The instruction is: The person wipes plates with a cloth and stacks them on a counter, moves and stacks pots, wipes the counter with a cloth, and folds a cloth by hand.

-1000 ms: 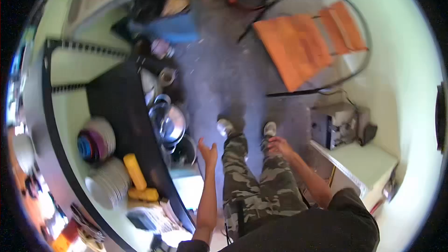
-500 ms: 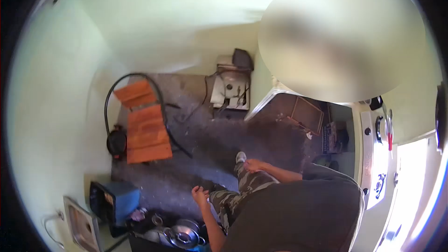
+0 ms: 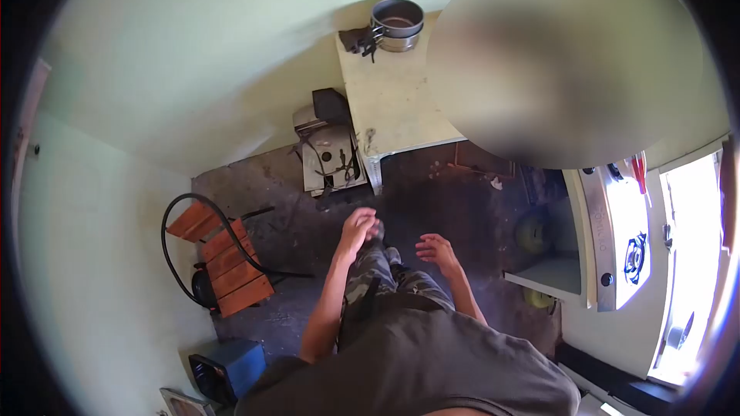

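My left hand [image 3: 358, 231] hovers in front of my body above my legs, its fingers loosely stretched and nothing seen in it. To its right, my right hand [image 3: 436, 253] is held out over the floor with fingers apart and holds nothing. Neither hand touches anything. Camouflage trousers [image 3: 397, 281] and a dark shirt [image 3: 401, 347] show below them. Ahead of the hands stands a pale table [image 3: 393, 100], with stacked metal pots [image 3: 398, 25] and a dark cloth-like item [image 3: 356, 40] at its far end.
A gas stove [image 3: 628, 243] stands at the right above an open shelf. Left of the table sits a worn white appliance [image 3: 330, 158] with loose cables. A wooden folding chair [image 3: 235, 266] with a black hose [image 3: 185, 200] and a blue bin [image 3: 239, 362] are at the left.
My view has turned rightward and my body now faces the table. The table top and pots have come into view; the metal cookware at the lower left has left it. Both hands rose forward.
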A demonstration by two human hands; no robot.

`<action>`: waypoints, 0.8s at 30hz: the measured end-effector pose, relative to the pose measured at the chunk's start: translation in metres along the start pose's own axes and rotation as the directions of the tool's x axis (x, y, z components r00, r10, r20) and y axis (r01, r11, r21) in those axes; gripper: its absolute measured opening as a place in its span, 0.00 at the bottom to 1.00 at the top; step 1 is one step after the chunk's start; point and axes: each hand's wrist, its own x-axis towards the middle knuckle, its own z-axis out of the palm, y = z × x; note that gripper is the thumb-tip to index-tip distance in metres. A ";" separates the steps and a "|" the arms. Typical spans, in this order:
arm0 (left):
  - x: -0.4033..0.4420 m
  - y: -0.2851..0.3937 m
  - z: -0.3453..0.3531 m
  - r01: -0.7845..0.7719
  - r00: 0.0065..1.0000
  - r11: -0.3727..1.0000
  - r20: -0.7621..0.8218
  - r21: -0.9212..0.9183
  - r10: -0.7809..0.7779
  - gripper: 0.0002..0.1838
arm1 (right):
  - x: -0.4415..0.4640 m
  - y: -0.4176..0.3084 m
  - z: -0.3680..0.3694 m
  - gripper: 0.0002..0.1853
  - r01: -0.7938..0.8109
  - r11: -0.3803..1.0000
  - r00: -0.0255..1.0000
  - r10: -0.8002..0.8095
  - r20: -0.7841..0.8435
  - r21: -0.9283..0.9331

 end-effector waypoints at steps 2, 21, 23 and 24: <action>0.034 0.037 0.012 -0.107 0.992 0.990 0.080 0.093 0.100 0.14 | -0.005 -0.014 -0.007 0.18 0.041 0.998 0.999 -0.039 -0.038 0.053; 0.387 0.331 0.010 -0.186 0.750 0.286 -0.053 0.940 0.660 0.45 | 0.084 -0.265 -0.014 0.16 0.323 0.944 0.923 -0.297 -0.244 0.071; 0.423 0.337 -0.003 -0.163 0.913 0.427 -0.029 0.890 0.407 0.44 | 0.091 -0.268 -0.019 0.15 0.330 0.936 0.918 -0.288 -0.271 0.122; 0.465 0.325 -0.019 -0.237 0.950 0.481 0.098 0.844 0.296 0.39 | 0.095 -0.268 -0.021 0.15 0.331 0.931 0.916 -0.278 -0.289 0.156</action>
